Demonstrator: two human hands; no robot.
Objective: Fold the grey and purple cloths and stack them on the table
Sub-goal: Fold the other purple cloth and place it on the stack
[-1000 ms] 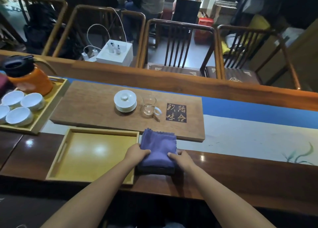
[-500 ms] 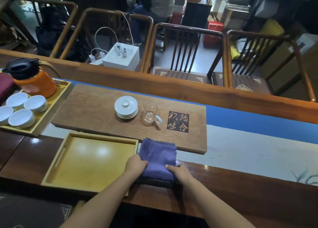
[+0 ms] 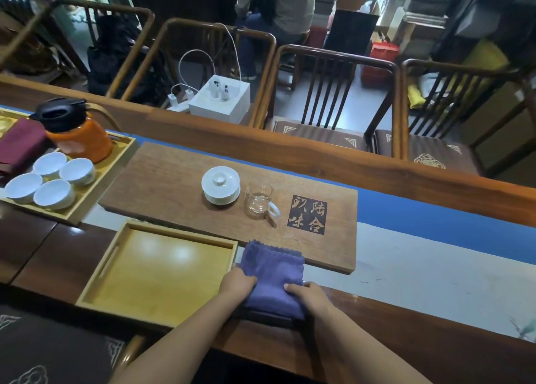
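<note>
Both hands, left hand [image 3: 236, 285] and right hand [image 3: 309, 295], grip pinching purple cloth [image 3: 272, 273] sides, lower centre; square edges over dark layer beneath.

Tabletop: long dark polished wooden tabletop [image 3: 406, 325] with a blue-and-white runner [image 3: 420, 267].
Seating: dark slatted wooden chairs [image 3: 333, 93] with brown patterned cushions [image 3: 322, 135] behind it.
Floor: pale grey floor [image 3: 362, 99].
Light: daylight from windows at the far side.
</note>
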